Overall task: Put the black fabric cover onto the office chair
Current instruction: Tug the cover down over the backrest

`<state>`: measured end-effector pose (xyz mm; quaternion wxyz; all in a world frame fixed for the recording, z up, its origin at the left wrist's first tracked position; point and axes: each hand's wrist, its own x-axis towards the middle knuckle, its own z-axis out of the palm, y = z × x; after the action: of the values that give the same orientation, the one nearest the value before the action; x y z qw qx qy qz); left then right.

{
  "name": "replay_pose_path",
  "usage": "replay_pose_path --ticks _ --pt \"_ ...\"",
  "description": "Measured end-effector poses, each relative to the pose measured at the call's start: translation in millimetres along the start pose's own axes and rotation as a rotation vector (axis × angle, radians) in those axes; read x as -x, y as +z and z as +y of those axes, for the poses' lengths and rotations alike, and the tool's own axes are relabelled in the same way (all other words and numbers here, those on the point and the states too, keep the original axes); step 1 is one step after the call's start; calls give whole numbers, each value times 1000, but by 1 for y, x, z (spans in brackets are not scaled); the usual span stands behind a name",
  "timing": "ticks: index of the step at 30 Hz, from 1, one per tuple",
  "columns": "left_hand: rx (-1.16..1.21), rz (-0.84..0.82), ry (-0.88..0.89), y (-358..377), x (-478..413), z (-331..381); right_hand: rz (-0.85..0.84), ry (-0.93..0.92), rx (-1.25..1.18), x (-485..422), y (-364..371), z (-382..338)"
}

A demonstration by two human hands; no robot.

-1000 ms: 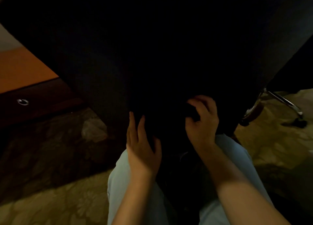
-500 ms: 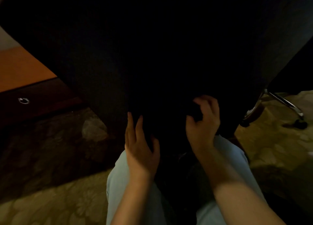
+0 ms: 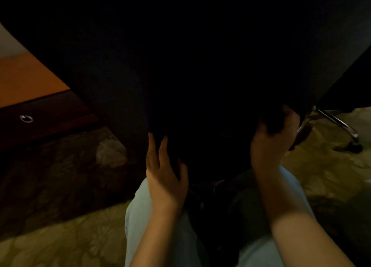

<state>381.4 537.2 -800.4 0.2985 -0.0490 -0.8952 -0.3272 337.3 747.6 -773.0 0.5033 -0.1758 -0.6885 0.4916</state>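
Note:
The black fabric cover (image 3: pixel 190 56) fills the upper view, stretched over the back of the office chair, whose chrome leg (image 3: pixel 337 124) shows at the right. My left hand (image 3: pixel 164 172) lies against the cover's lower edge with straight fingers pointing up and the thumb spread. My right hand (image 3: pixel 275 134) grips a fold of the cover's lower right edge, fingers curled over it. The scene is very dark, so the fabric's hem is hard to make out.
A wooden desk (image 3: pixel 26 80) with a dark drawer and a ring pull (image 3: pixel 26 118) stands at the left. A pale crumpled bag (image 3: pixel 110 152) lies on the patterned carpet (image 3: pixel 60 242). My legs in light trousers (image 3: pixel 138 216) are below the chair.
My right hand has moved right along the cover's lower edge and now grips it near the chair's right side. My left hand has stayed in place.

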Motion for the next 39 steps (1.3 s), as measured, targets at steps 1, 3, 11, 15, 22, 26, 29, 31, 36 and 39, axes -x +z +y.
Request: replay_pose_path --ticks 1,3,11,15,22,26,29,31,36,39 --pt "1 -2 -2 0 0 0 11 15 0 1 1 0" --pt "-12 4 6 1 0 0 11 -13 12 8 5 -5" --pt "-35 -4 13 0 0 2 -326 -255 64 56 25 -20" --pt "-32 -1 18 0 -1 3 -418 -321 59 51 22 -18" --pt "-21 4 17 -2 0 2 -90 -138 14 14 3 -7" --pt "-17 4 1 -1 1 2 23 78 -71 2 0 2" --pt "-32 -3 3 1 0 3 20 22 -37 12 6 -3" --pt "-31 -14 11 1 0 3 -9 -45 -54 22 10 -9" --pt "-59 -30 29 3 1 4 -194 -146 -38 42 16 -17" --pt "-62 -37 36 2 0 3 -346 -228 32 42 15 -11"
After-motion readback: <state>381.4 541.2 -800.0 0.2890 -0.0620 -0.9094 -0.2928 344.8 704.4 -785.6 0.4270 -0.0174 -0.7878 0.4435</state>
